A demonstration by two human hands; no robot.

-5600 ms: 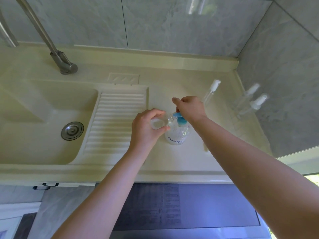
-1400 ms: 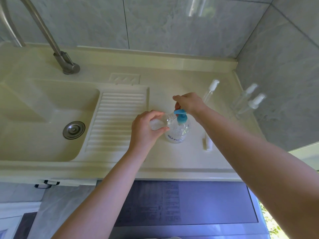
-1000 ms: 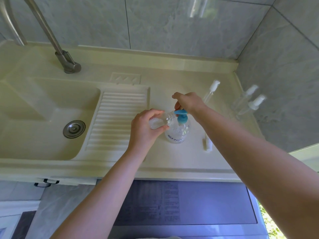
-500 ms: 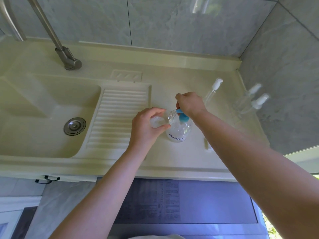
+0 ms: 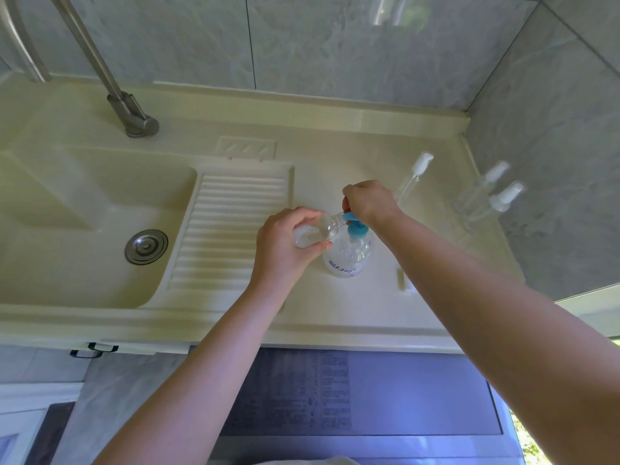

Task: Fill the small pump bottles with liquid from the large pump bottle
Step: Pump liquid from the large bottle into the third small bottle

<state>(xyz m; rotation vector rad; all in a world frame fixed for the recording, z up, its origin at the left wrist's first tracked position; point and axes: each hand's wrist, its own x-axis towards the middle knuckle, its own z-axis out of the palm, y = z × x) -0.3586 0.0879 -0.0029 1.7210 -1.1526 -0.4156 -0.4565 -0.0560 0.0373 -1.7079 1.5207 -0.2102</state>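
The large pump bottle [image 5: 347,261] is clear, with a blue pump head [image 5: 355,229], and stands upright on the cream counter. My right hand [image 5: 369,203] lies on top of the pump head with its fingers curled over it. My left hand [image 5: 285,245] grips a small clear bottle [image 5: 312,233] without its cap, tilted so that its neck meets the blue nozzle. Some clear, bubbly liquid shows inside the small bottle. Another small bottle [image 5: 414,177] with a white pump top stands just behind my right hand.
Two more small bottles [image 5: 496,196] with white tops stand by the right wall. A small white piece [image 5: 404,280] lies on the counter [image 5: 335,162] under my right forearm. A ribbed drainboard [image 5: 231,229], the sink basin [image 5: 100,229] and a tap [image 5: 134,119] lie to the left.
Both hands have kept their hold and place. My right hand dipped and rose a little on the pump head. The view shifted slightly.
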